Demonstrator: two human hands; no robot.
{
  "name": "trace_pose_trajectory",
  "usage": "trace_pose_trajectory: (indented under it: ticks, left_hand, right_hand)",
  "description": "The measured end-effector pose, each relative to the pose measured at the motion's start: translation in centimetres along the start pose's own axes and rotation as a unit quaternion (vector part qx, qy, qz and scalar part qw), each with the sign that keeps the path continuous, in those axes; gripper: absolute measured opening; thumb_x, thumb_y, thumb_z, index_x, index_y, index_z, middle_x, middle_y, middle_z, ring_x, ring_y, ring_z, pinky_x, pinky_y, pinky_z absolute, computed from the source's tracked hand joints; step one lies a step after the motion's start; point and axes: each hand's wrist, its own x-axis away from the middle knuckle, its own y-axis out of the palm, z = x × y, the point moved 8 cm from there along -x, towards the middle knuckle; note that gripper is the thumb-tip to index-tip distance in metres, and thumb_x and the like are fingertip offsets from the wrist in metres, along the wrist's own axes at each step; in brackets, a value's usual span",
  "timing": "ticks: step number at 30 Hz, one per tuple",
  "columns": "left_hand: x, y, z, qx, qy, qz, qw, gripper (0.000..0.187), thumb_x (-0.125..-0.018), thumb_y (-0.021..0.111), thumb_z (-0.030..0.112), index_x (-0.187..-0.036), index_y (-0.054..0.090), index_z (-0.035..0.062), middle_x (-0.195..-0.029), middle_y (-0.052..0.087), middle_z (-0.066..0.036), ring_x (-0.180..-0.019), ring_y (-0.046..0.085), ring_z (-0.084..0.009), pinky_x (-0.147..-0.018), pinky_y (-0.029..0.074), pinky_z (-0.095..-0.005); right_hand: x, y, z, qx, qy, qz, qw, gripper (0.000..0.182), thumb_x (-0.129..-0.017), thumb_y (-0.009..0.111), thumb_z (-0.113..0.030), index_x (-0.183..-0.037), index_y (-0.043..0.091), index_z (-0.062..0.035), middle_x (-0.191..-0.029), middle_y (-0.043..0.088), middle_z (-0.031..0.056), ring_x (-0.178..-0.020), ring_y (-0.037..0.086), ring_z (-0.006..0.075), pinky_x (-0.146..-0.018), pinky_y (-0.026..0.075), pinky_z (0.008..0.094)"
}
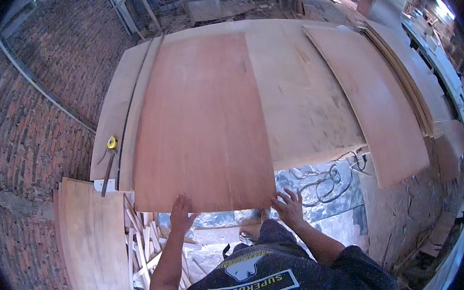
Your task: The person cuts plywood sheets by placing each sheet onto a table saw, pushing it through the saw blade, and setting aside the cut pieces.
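Observation:
A reddish plywood sheet [204, 120] lies lengthwise on a larger pale board [296, 101], its near end overhanging toward my body. My left hand [181, 217] rests on the near edge of the sheet, fingers stretched forward over its top and thumb out to the side. At the sheet's near right corner is my right hand [291, 208], with its fingers spread and its tips touching or very close to the edge. Left of the sheet runs a long dark-edged strip [134, 103]. A yellow tape measure [112, 143] sits beyond that strip.
More thin sheets [371, 96] are stacked at the right. A coiled cable [325, 186] hangs below the board's near edge. Cut panels [91, 237] and wood offcuts [149, 242] stand at the lower left. A brick wall [28, 143] rises on the left.

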Motion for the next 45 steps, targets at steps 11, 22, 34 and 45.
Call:
trace_pose_trajectory:
  ticks: [11,22,34,45]
  left_hand:
    - [-5.8,-0.9,-1.0,0.007,-0.002,0.003,1.0,0.079,-0.068,0.085,0.035,-0.135,0.056,0.0062,-0.151,0.042,-0.02,-0.14,0.039,-0.0374,-0.114,0.037,-0.0444]
    - [-16.0,1.4,-4.2,-0.025,-0.011,-0.065,0.998,0.076,-0.076,0.078,0.04,-0.14,0.052,0.0072,-0.152,0.041,-0.018,-0.143,0.034,-0.0352,-0.118,0.031,-0.0413]
    - [-28.3,2.1,-7.7,0.02,-0.036,-0.069,0.997,0.077,-0.076,0.077,0.046,-0.138,0.054,0.0071,-0.155,0.038,-0.014,-0.146,0.03,-0.0316,-0.117,0.032,-0.0422]
    - [-39.0,5.7,-12.0,0.013,0.02,-0.026,0.999,0.079,-0.072,0.08,0.046,-0.137,0.055,0.0072,-0.153,0.04,-0.014,-0.145,0.031,-0.0321,-0.118,0.031,-0.0422]
  right_hand:
    - [-6.3,0.7,2.3,-0.012,0.002,0.018,1.0,0.028,-0.08,0.077,-0.035,-0.108,0.072,-0.0315,-0.123,0.063,-0.0071,-0.132,0.045,0.0269,-0.113,0.01,0.0665]
    - [-15.9,1.8,6.0,-0.026,0.007,0.046,0.999,0.03,-0.077,0.079,-0.035,-0.105,0.072,-0.0311,-0.122,0.062,-0.0078,-0.132,0.045,0.0272,-0.112,0.011,0.0683]
    - [-27.2,4.3,10.9,-0.02,0.012,0.048,0.999,0.023,-0.078,0.076,-0.034,-0.1,0.074,-0.028,-0.118,0.066,-0.0077,-0.129,0.048,0.0268,-0.112,0.008,0.0691]
    - [-36.6,4.3,12.9,-0.035,0.069,0.062,0.995,0.03,-0.077,0.077,-0.037,-0.105,0.074,-0.0257,-0.119,0.068,-0.0084,-0.126,0.051,0.0254,-0.111,0.024,0.0577]
